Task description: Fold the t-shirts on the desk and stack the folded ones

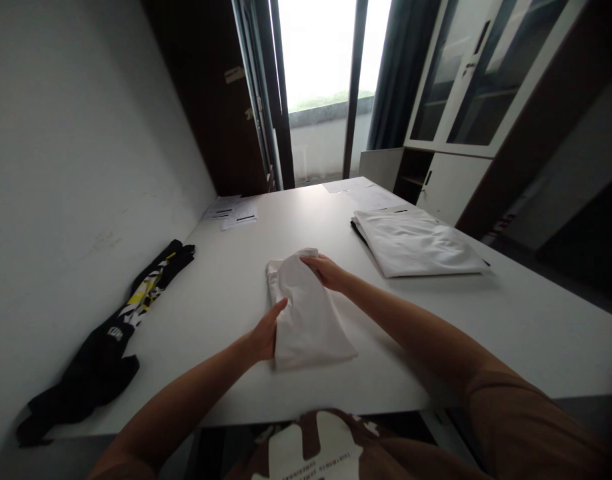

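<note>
A folded white cloth garment lies on the white table in front of me, its far end lifted a little. My left hand grips its left edge, thumb on top and the fingers hidden beneath. At the far right corner, my right hand pinches the fabric between thumb and fingers. Which kind of garment it is I cannot tell.
Along the wall on the left lies a crumpled black garment with yellow and white print. Folded white cloth with dark fabric under it rests at the right. Paper sheets lie on the far part of the table.
</note>
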### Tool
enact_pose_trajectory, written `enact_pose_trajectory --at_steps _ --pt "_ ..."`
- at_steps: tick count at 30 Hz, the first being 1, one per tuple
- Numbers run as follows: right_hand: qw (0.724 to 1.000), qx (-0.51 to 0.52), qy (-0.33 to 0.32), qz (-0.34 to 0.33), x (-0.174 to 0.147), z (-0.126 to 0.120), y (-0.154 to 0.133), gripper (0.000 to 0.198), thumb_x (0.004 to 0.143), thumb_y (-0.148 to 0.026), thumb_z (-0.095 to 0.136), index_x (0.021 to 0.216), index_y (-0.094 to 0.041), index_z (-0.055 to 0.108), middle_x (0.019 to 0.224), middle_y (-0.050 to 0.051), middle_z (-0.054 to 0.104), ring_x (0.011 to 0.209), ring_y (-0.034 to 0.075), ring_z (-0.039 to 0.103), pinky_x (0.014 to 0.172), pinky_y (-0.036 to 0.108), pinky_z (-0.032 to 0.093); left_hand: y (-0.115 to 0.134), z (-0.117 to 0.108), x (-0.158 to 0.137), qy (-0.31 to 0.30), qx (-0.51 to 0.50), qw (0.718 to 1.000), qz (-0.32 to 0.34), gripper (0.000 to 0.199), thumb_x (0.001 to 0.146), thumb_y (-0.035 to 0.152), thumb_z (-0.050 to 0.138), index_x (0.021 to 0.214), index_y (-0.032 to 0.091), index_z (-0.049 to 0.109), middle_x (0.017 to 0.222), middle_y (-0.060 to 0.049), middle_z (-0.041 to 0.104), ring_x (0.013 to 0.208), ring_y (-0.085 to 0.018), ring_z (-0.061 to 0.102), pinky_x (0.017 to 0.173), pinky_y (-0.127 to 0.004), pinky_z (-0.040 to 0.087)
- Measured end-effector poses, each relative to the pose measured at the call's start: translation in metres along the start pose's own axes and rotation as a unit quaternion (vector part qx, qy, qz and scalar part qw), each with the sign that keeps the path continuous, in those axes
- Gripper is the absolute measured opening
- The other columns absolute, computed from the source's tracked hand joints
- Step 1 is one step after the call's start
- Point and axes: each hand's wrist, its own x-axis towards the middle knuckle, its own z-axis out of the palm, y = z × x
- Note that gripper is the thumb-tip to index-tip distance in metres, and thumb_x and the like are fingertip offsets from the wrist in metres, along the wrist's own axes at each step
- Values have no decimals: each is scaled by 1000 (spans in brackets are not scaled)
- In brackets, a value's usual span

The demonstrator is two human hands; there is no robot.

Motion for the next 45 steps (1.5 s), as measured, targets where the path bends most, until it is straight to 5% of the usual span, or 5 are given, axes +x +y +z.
enact_pose_trajectory --at_steps 14,20,24,31,45 --pt "997 60 -27 -32 5 9 4 35 72 -39 87 97 -18 73 95 6 77 91 22 71 85 32 59 78 -39 44 114 101 957 245 42 88 47 67 114 14 70 103 -12 78 106 -31 72 96 -44 57" --pt "989 -106 102 -5 40 -8 12 21 77 -31 77 92 -17 71 85 4 76 81 20 68 75 30 56 101 -71 96 211 188 898 336 34 79 36 78 105 16 67 91 -5 74 81 -20 70 80 -33 57" --pt "931 -347 110 -3 64 -24 14 16 84 -27 68 94 -16 73 93 4 76 88 21 67 77 28 51 108 -91 121 352 355 785 365 27 85 28 67 111 18 70 85 -2 71 77 -19 65 75 -29 51" --pt "707 -691 149 -13 62 -22 27 32 102 -44 54 114 -20 72 118 14 74 107 26 67 90 32 44 94 -108 122 445 591 594 315 40 95 25 59 135 23 64 96 -7 74 93 -26 69 90 -35 46" --pt "677 -709 180 -84 66 -44 42 38 105 -41 46 109 -16 74 121 15 66 118 28 51 101 36 40 91 -110 119 427 635 539 353 34 90 13 56 121 19 71 114 -12 69 109 -28 62 104 -41 45"
